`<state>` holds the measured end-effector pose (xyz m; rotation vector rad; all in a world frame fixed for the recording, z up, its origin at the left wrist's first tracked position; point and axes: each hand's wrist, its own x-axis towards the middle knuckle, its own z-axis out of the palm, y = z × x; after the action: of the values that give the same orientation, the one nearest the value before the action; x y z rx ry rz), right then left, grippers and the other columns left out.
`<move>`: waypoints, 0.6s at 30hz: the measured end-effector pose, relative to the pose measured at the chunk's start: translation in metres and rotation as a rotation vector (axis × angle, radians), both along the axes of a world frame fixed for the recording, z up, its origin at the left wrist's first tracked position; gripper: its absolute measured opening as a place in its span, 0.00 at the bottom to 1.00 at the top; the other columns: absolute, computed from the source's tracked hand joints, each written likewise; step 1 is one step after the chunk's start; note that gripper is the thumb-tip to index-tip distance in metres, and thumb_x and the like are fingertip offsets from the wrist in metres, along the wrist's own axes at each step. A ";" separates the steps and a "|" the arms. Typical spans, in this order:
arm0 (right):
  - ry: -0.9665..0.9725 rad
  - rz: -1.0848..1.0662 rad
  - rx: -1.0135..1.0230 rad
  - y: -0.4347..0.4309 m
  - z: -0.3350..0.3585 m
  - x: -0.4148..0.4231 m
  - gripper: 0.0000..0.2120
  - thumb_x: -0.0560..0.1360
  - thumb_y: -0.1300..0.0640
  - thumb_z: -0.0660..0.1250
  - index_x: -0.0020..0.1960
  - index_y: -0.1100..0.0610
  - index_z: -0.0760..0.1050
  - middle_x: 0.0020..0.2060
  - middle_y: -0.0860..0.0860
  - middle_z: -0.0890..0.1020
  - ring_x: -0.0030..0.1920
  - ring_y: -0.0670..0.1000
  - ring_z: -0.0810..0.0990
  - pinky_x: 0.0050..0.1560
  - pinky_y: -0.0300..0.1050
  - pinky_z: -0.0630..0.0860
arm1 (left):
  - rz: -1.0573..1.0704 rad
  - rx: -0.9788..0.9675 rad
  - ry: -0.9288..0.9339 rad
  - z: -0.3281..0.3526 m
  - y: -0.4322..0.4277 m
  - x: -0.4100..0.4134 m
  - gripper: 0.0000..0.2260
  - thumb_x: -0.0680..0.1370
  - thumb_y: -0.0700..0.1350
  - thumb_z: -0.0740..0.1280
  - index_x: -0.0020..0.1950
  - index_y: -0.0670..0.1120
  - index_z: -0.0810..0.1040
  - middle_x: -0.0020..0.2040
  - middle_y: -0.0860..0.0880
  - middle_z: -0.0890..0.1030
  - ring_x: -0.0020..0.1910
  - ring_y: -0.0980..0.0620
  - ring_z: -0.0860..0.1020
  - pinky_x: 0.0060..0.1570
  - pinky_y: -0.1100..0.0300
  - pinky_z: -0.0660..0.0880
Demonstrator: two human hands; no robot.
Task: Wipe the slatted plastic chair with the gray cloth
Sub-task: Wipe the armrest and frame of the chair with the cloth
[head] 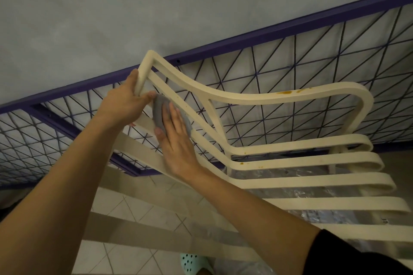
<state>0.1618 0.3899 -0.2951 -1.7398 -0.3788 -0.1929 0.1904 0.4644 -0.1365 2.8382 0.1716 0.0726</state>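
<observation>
A gray plastered wall [111, 6] is filling the upper background. A purple metal frame [245, 39] with diagonal wire mesh [295, 66] is standing along it. Beige floor tiles [129, 207] are showing diagonal grout lines under dim, even light

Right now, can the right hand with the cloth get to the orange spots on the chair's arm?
Probably yes. The orange spots sit uncovered on top of the armrest, and nothing stands between them and the right hand pressing the gray cloth.
</observation>
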 end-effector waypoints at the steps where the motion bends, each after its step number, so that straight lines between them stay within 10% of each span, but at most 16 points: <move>1: 0.010 -0.008 -0.009 -0.001 -0.010 0.000 0.26 0.84 0.46 0.46 0.77 0.44 0.36 0.79 0.45 0.40 0.77 0.43 0.35 0.78 0.55 0.42 | -0.002 0.000 -0.005 -0.001 0.000 0.000 0.32 0.80 0.57 0.61 0.79 0.54 0.49 0.65 0.37 0.71 0.47 0.43 0.76 0.41 0.50 0.78; 9: 0.096 -0.044 0.005 -0.016 -0.046 -0.010 0.26 0.85 0.47 0.46 0.79 0.46 0.40 0.79 0.44 0.43 0.77 0.41 0.38 0.79 0.54 0.44 | 0.017 0.067 -0.010 0.001 -0.004 -0.005 0.33 0.79 0.56 0.62 0.79 0.54 0.49 0.64 0.36 0.72 0.50 0.39 0.77 0.49 0.43 0.78; 18: 0.226 -0.057 0.009 -0.036 -0.093 -0.019 0.26 0.84 0.45 0.46 0.79 0.45 0.42 0.79 0.42 0.45 0.77 0.38 0.40 0.77 0.45 0.44 | 0.091 0.609 -0.154 -0.019 -0.020 -0.004 0.40 0.75 0.56 0.69 0.78 0.47 0.50 0.60 0.36 0.73 0.50 0.35 0.77 0.42 0.46 0.74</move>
<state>0.1424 0.3540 -0.3883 -1.7430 -0.1634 -0.0378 0.1860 0.4439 -0.1554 3.4068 0.2855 0.4295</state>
